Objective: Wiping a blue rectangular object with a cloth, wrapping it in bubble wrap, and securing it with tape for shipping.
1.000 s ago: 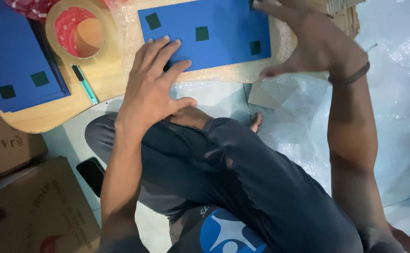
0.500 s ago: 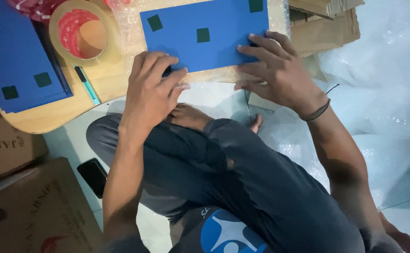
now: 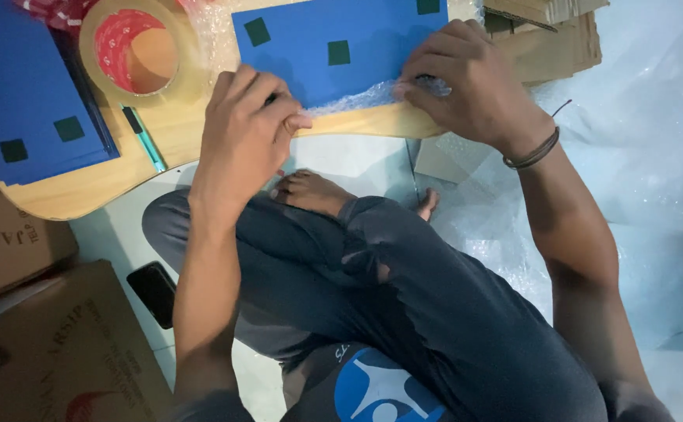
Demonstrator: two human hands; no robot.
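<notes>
A flat blue item (image 3: 333, 47) with small dark green squares lies on a low wooden table (image 3: 162, 156) over a sheet of clear bubble wrap (image 3: 357, 98). My left hand (image 3: 244, 137) pinches the wrap's near edge at the item's lower left corner. My right hand (image 3: 470, 86) grips the same edge at the lower right and lifts it against the item. I sit cross-legged, knees below the table.
A roll of clear tape (image 3: 134, 51) and a teal pen (image 3: 144, 139) lie left of the item. A stack of similar blue items (image 3: 29, 94) fills the table's left end. Cardboard boxes (image 3: 44, 344), a dark phone (image 3: 154, 291), flat cartons (image 3: 552, 31) and loose wrap (image 3: 654, 156) surround me.
My right hand came in from the far right corner to the item's near edge. Both hands closed from lying flat to pinching the bubble wrap and lifting it.
</notes>
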